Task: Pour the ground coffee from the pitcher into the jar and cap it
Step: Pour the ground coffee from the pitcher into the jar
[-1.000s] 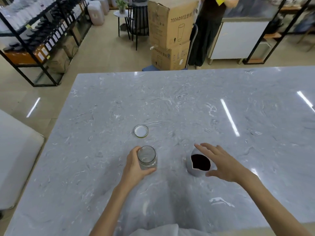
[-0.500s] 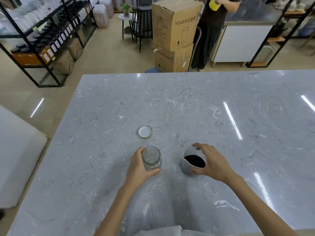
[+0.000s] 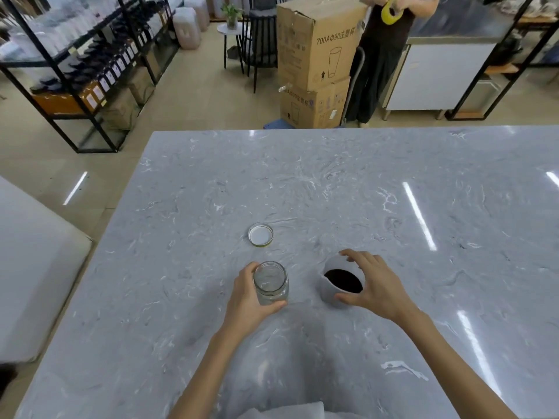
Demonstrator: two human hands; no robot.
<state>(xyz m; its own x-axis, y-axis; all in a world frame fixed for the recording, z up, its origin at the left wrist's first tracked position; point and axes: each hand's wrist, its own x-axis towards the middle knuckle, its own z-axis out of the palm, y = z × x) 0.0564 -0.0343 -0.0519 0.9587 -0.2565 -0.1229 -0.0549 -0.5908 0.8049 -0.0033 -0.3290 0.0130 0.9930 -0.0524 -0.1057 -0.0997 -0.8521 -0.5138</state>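
Note:
An empty clear glass jar (image 3: 270, 282) stands upright on the grey marble table (image 3: 348, 192). My left hand (image 3: 246, 294) wraps around its left side. To its right stands a white pitcher (image 3: 329, 290) with dark ground coffee (image 3: 343, 280) inside. My right hand (image 3: 373, 282) grips the pitcher's rim from the right, fingers over the far edge and thumb on the near side. The jar's lid (image 3: 260, 234) lies flat on the table behind the jar, white inside facing up.
Beyond the table's far edge stand stacked cardboard boxes (image 3: 316, 62) and a person (image 3: 390, 49) holding yellow tape. Black shelving (image 3: 75, 65) with goods lines the left. A white surface (image 3: 33, 267) sits left of the table.
My right hand came from hovering over the pitcher to closing on its rim. The left hand stayed on the jar. The camera view shifted slightly.

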